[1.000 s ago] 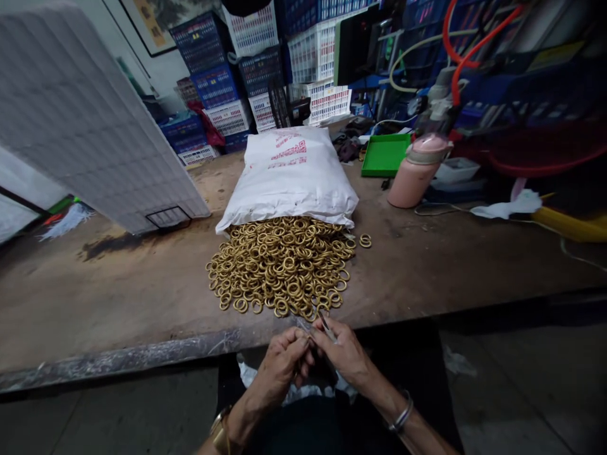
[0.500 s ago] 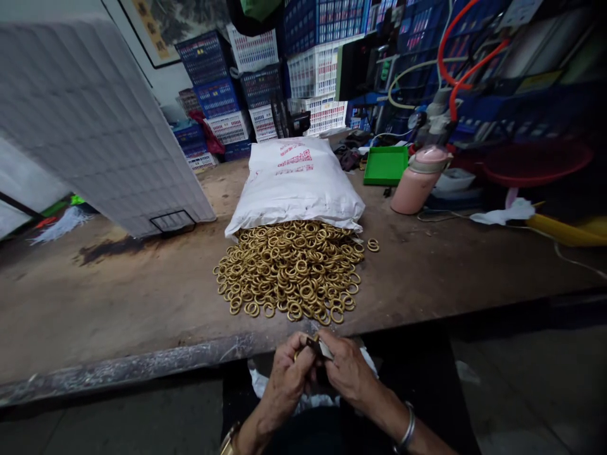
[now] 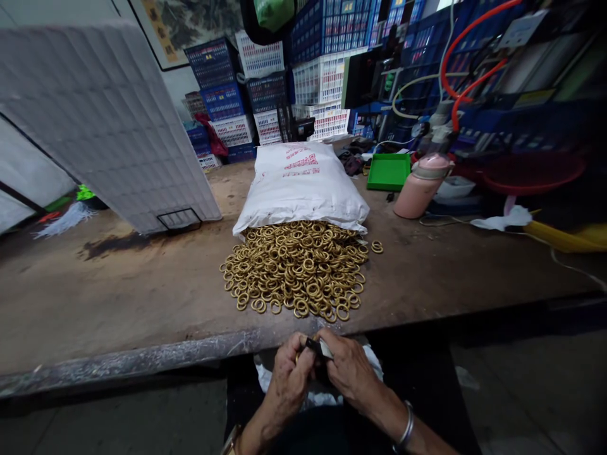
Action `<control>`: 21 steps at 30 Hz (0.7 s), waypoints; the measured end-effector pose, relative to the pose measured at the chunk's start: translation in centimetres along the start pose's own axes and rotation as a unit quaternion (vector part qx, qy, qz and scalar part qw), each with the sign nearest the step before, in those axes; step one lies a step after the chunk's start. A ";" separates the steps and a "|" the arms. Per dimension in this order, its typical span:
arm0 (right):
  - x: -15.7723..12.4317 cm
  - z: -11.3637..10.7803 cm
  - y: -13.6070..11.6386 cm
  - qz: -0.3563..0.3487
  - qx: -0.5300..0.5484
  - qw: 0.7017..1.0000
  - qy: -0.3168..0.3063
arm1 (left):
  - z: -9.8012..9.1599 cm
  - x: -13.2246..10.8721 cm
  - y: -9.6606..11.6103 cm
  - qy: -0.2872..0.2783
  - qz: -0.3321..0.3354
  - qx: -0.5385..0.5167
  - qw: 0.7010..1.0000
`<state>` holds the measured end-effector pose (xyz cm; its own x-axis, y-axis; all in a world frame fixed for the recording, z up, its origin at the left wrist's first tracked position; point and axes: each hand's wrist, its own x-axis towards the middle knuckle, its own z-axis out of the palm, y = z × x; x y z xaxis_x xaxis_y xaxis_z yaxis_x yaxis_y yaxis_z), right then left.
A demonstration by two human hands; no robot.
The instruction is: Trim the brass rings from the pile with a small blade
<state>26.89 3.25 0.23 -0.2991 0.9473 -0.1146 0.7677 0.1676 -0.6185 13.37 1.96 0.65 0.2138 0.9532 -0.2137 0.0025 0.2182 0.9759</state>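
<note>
My two hands meet just off the table's front edge, above my lap. In the closed fingers of my left hand [image 3: 293,368] a bit of a gold-coloured ring [image 3: 298,357] shows; the rest of it is covered. My right hand [image 3: 348,363] grips a small flat knife-like tool [image 3: 319,348], dark at one end and pale at the other. Its dark end reaches to my left thumb. Beyond my hands lies a heap of gold-coloured rings [image 3: 294,268], spilling from the mouth of a white sack [image 3: 303,189] with red print.
A grey-white ribbed panel [image 3: 109,126] leans at the left of the wooden table [image 3: 142,303]. To the right stand a green tray [image 3: 389,172] and a pink bottle [image 3: 420,193]. Stacked blue and white crates [image 3: 232,129] line the back. White cloth or plastic [image 3: 263,374] lies below my hands.
The view has shifted a little, so the table and heap sit slightly further right. My hands keep nearly the same place, with the tool's dark part a bit more visible.
</note>
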 end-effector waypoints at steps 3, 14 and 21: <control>-0.1 0.2 0.0 0.001 -0.008 1.000 0.006 | 0.1 -0.2 -0.2 0.009 0.000 -0.003 1.000; 0.1 -0.4 -0.3 -0.007 0.035 0.999 -0.040 | -0.3 -0.9 0.5 -0.010 0.034 0.030 0.999; -0.6 -0.2 0.7 0.009 -0.029 1.000 0.003 | 0.1 -2.8 3.9 -0.134 0.023 0.019 0.990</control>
<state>27.68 2.82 0.03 -0.2820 0.9518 -0.1205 0.8041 0.1659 -0.5708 12.90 0.09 5.10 0.4671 0.8708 -0.1538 0.0218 0.1625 0.9865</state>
